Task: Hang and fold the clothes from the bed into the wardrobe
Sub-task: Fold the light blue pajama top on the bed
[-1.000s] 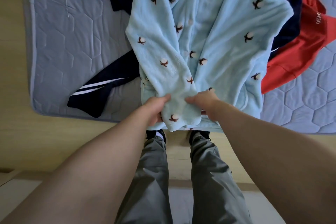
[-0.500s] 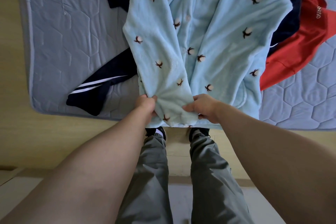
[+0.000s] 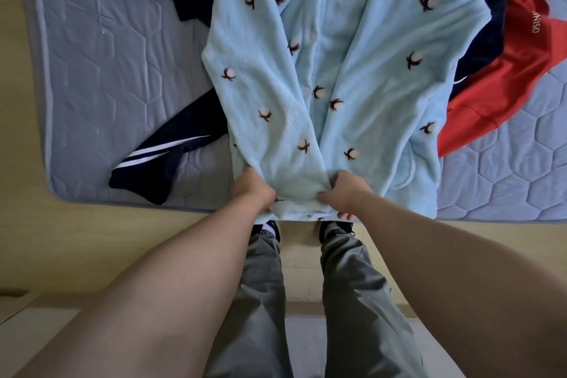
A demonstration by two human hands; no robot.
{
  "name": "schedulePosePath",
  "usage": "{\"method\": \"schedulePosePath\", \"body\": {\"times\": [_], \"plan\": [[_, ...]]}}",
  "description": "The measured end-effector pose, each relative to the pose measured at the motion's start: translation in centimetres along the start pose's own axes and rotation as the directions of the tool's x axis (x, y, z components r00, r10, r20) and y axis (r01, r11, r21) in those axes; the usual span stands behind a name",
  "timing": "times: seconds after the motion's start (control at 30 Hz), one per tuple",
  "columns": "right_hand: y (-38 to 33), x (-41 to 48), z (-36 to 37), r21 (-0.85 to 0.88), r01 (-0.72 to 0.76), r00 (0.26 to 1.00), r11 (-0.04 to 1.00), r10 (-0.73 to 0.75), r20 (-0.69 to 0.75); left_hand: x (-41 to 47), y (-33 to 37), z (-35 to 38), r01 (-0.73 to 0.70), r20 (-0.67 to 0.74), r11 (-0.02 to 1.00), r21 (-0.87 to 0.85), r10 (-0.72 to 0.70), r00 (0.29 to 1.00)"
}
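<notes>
I had left hand (image 3: 253, 190) and right hand (image 3: 346, 193) both pinching the sleeve (image 3: 270, 120) end of the fleece top (image 3: 368, 70), spread at the bed's (image 3: 107, 70) near edge. Looked soft, light, floppy; best gripped at cuff and hems.

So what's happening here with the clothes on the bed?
A person stands at the mattress edge, left hand and right hand both gripping the near end of a light blue fleece top spread on it. A navy striped garment and a red garment lie partly under it, untouched. Folding looks to be just starting.
</notes>
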State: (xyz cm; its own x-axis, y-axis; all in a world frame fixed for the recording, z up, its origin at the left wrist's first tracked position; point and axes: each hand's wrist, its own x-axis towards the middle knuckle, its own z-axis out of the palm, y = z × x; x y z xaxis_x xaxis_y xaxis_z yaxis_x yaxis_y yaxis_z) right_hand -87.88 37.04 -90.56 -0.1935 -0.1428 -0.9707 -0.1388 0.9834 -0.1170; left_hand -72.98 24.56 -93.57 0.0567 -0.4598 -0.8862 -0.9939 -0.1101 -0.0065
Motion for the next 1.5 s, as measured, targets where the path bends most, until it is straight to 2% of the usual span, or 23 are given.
{"method": "schedulePosePath", "body": {"times": [0.07,0.1,0.13,0.2,0.27,0.37,0.43,0.5,0.57,0.63,0.73,0.77,0.83,0.93,1.0,1.07,1.13,1.23,1.3,1.33,1.37,1.43,1.5], "plan": [[-0.6,-0.1,-0.5,-0.183,-0.006,0.999,0.983,-0.001,-0.039,-0.6,1.6,-0.8,0.014,0.034,0.958,0.287,-0.024,0.999],[-1.2,-0.1,-0.8,-0.231,-0.010,0.996,0.973,-0.010,-0.085,-0.6,3.0,-1.5,-0.007,0.044,0.895,0.447,-0.014,0.999],[-2.0,0.0,-1.2,-0.236,-0.012,0.990,0.972,-0.021,-0.137,-0.4,4.7,-2.4,-0.033,0.041,0.826,0.563,0.012,0.999],[-4.3,0.5,-2.4,-0.176,0.025,0.964,0.984,-0.070,-0.257,0.2,8.6,-4.6,-0.075,-0.002,0.761,0.645,0.100,0.995],[-6.6,1.1,-4.0,-0.124,0.106,0.914,0.987,-0.146,-0.379,0.5,12.3,-6.7,-0.122,-0.101,0.739,0.662,0.250,0.963],[-8.3,2.1,-6.8,-0.214,0.184,0.794,0.960,-0.273,-0.543,0.9,16.3,-8.5,-0.236,-0.239,0.708,0.665,0.501,0.832],[-8.4,3.0,-8.9,-0.306,0.154,0.792,0.939,-0.303,-0.530,1.7,17.7,-9.1,-0.290,-0.292,0.680,0.673,0.605,0.741],[-8.5,3.8,-10.9,-0.349,0.128,0.852,0.928,-0.283,-0.441,3.1,18.5,-10.1,-0.275,-0.290,0.651,0.707,0.622,0.727],[-9.2,4.6,-13.1,-0.324,0.137,0.832,0.936,-0.286,-0.475,4.4,19.3,-11.7,-0.250,-0.308,0.684,0.685,0.584,0.751],[-10.8,5.3,-15.9,-0.257,0.172,0.726,0.951,-0.299,-0.620,5.2,20.8,-13.8,-0.269,-0.400,0.730,0.629,0.600,0.693],[-13.9,5.9,-20.6,-0.188,0.239,0.569,0.953,-0.295,-0.768,5.7,24.0,-17.7,-0.337,-0.580,0.769,0.542,0.634,0.512],[-14.9,6.1,-22.2,-0.186,0.258,0.527,0.948,-0.300,-0.795,5.7,25.2,-19.1,-0.362,-0.625,0.784,0.504,0.620,0.474],[-16.7,6.4,-25.1,-0.207,0.294,0.461,0.933,-0.328,-0.825,6.0,27.7,-21.4,-0.393,-0.688,0.814,0.427,0.575,0.444],[-19.1,6.8,-29.0,-0.238,0.295,0.351,0.925,-0.337,-0.874,6.8,30.7,-24.1,-0.383,-0.726,0.858,0.343,0.501,0.472],[-20.3,7.3,-31.5,-0.195,0.259,0.304,0.946,-0.271,-0.913,7.8,32.3,-25.5,-0.343,-0.712,0.891,0.297,0.446,0.542],[-20.8,7.7,-33.7,-0.118,0.192,0.300,0.974,-0.173,-0.938,8.2,33.5,-26.7,-0.262,-0.680,0.916,0.303,0.400,0.614],[-21.5,8.4,-35.3,-0.147,0.099,0.377,0.984,-0.174,-0.910,8.6,34.2,-27.5,-0.197,-0.647,0.924,0.327,0.371,0.666],[-22.7,9.2,-36.4,-0.206,0.061,0.563,0.977,-0.204,-0.801,8.9,34.7,-28.3,-0.258,-0.524,0.936,0.238,0.347,0.777],[-23.1,9.3,-36.7,-0.188,0.123,0.595,0.974,-0.225,-0.771,8.8,34.8,-28.9,-0.300,-0.420,0.930,0.211,0.364,0.832],[-23.1,9.3,-36.7,-0.203,0.163,0.571,0.966,-0.260,-0.779,8.7,34.7,-29.2,-0.304,-0.374,0.921,0.242,0.378,0.847],[-23.1,9.2,-36.7,-0.226,0.204,0.516,0.953,-0.301,-0.802,8.5,34.7,-29.4,-0.305,-0.338,0.915,0.263,0.384,0.859],[-23.1,8.9,-36.7,-0.258,0.273,0.354,0.927,-0.346,-0.869,8.4,34.5,-29.8,-0.310,-0.287,0.914,0.262,0.381,0.879],[-23.5,8.4,-36.4,-0.265,0.297,0.247,0.917,-0.342,-0.907,8.2,34.3,-30.1,-0.305,-0.247,0.918,0.252,0.366,0.897]]}}
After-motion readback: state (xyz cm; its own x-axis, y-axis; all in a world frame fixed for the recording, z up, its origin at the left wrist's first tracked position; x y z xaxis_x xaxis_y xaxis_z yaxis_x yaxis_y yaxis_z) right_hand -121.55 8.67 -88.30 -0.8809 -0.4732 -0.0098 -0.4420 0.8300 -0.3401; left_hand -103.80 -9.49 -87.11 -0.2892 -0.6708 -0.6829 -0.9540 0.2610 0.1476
